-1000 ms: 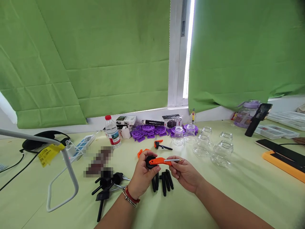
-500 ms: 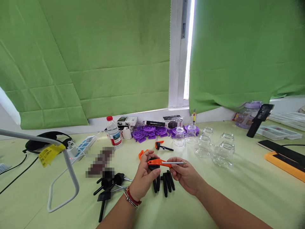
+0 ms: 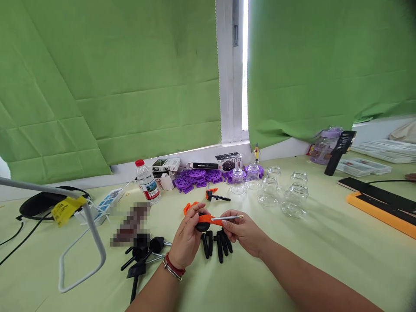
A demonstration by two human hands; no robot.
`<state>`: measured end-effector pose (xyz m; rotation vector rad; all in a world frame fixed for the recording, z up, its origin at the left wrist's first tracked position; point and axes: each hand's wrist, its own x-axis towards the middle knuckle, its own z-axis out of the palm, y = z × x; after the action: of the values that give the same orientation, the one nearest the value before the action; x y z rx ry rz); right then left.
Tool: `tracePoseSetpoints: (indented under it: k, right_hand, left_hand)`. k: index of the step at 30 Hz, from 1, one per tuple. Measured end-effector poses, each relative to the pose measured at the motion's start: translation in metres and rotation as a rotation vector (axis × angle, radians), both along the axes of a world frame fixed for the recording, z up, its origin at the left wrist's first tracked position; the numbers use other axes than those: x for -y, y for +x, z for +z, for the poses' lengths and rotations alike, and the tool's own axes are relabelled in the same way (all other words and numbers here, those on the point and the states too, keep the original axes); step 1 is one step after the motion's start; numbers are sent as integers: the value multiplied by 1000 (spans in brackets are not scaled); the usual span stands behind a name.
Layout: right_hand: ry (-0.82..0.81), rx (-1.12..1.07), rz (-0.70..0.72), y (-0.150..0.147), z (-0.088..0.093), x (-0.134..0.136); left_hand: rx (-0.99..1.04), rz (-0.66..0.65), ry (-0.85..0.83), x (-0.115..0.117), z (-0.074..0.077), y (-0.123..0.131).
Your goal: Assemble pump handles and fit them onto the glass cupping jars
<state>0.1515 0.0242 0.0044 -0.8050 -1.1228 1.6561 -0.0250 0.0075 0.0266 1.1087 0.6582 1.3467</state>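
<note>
Between my hands is a black round part with an orange lever (image 3: 204, 219), from which a thin metal rod (image 3: 227, 218) points right. My left hand (image 3: 186, 238), a bracelet at its wrist, is closed around the black round end. The fingers of my right hand (image 3: 242, 229) pinch the orange lever's other end below the rod; the exact grip is partly hidden. Several black handles (image 3: 221, 247) lie on the table just below. Another orange piece (image 3: 190, 208) sits behind my left fingers, and an orange-and-black assembly (image 3: 217, 196) lies farther back.
Black parts with metal rods (image 3: 139, 260) lie at left, near a grey metal frame (image 3: 100, 242). A water bottle (image 3: 147, 182), purple plastic rings (image 3: 196, 177) and boxes (image 3: 165, 164) line the back. Clear glass jars (image 3: 294, 201) stand right, before an orange-and-black tool (image 3: 380, 212).
The view has shifted a little, so everything sits farther left. The black round part is turned to show more of its face, and my left thumb no longer crosses in front of it.
</note>
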Motion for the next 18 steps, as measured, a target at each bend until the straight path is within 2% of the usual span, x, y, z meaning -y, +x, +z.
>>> tracePoseSetpoints:
  k: [6, 11, 18]
  right_hand:
    - [198, 139, -105, 1, 0, 0]
    - [233, 111, -78, 4, 7, 4]
    - [301, 138, -45, 6, 13, 5]
  left_hand:
    - [-48, 38, -30, -4, -1, -3]
    - [-85, -34, -53, -3, -4, -3]
    - [-36, -105, -127, -3, -2, -2]
